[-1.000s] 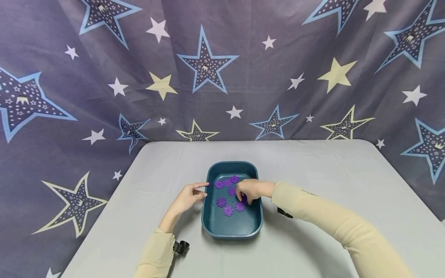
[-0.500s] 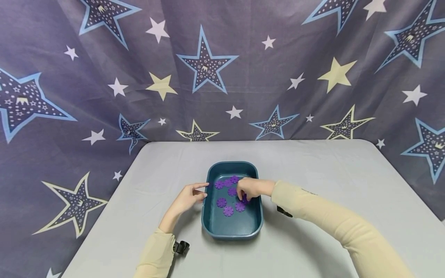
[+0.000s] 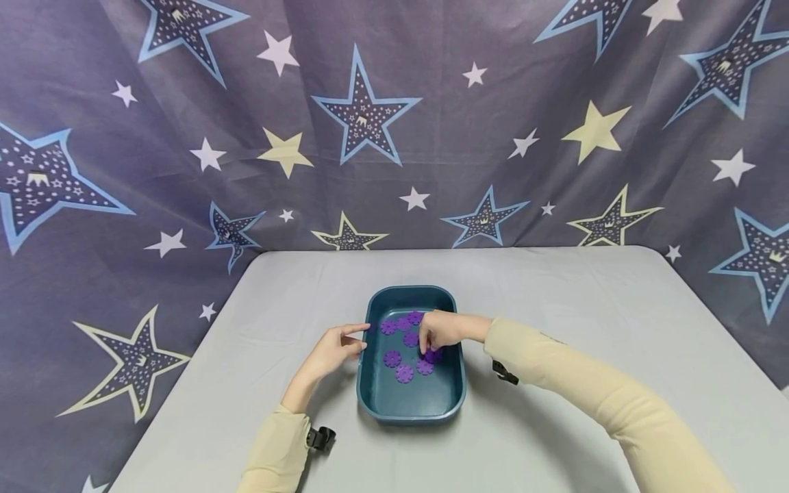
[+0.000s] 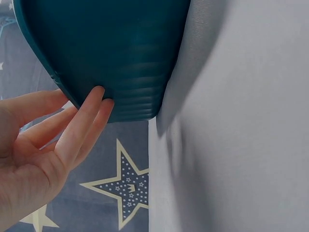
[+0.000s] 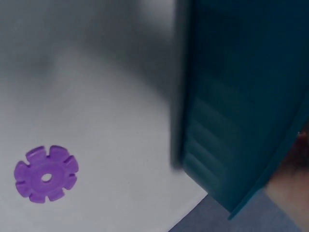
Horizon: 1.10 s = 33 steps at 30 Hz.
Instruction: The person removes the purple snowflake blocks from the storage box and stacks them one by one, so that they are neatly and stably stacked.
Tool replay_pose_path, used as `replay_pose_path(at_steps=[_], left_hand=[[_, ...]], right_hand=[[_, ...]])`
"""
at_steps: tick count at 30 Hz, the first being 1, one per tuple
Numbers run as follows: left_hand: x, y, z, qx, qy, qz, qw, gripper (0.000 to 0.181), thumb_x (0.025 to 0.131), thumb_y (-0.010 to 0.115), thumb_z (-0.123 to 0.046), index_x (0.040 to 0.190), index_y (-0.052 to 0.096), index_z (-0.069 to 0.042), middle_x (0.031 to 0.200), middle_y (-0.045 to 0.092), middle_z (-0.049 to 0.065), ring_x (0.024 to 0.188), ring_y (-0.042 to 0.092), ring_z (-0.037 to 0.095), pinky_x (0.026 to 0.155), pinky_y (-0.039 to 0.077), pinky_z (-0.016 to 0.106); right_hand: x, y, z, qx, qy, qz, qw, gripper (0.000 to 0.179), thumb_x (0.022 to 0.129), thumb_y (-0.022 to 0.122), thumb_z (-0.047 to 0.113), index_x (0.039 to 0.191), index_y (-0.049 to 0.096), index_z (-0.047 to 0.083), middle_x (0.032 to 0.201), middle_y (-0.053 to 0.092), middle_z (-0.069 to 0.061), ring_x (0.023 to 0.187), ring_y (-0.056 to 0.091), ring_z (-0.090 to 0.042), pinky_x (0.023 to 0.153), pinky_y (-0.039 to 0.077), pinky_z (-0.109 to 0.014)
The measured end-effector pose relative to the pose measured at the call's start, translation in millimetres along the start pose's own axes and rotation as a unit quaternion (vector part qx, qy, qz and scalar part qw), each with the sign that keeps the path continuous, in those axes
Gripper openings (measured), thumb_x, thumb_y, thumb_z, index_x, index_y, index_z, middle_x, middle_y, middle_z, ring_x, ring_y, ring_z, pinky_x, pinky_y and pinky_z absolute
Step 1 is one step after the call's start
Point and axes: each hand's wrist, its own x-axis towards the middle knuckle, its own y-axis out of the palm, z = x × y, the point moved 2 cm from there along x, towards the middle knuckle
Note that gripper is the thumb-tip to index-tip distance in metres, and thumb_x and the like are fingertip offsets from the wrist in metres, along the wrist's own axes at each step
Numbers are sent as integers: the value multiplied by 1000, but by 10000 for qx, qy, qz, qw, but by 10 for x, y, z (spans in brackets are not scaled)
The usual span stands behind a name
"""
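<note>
A teal rectangular bin (image 3: 411, 415) stands on the table with several purple notched plastic discs (image 3: 392, 359) lying flat inside. My left hand (image 3: 331, 352) is at the bin's left side, its mostly straight fingertips touching the rim and outer wall; the left wrist view shows those fingertips (image 4: 99, 91) against the teal wall. Over the right rim reaches my right hand (image 3: 440, 329), fingers bent down close above a purple disc (image 3: 433, 356) near the right wall. I cannot tell whether these fingers pinch a disc. The right wrist view barely catches that hand (image 5: 292, 188), dark behind the rim.
On the table outside the bin lies another purple notched disc (image 5: 46, 175), seen in the right wrist view and hidden in the head view. A pale grey cloth covers the table (image 3: 555, 294). Behind hangs a dark curtain (image 3: 394, 171) with stars.
My right hand has risen slightly from the discs, and more of the disc below it now shows. The left hand and the bin have stayed put.
</note>
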Motion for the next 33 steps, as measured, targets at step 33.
replay_pose_path(at_steps=[33], left_hand=[[0,0,-14,-94,-69,10,9999,40,83,54,2,122,47,9,98,60,29,84,60,32,72,52,37]], right_hand=[[-302,-195,48,1368,-27,-1680,9762,20,77,52,-13,90,67,-7,84,61,-14,70,60,-15,62,54,-27]])
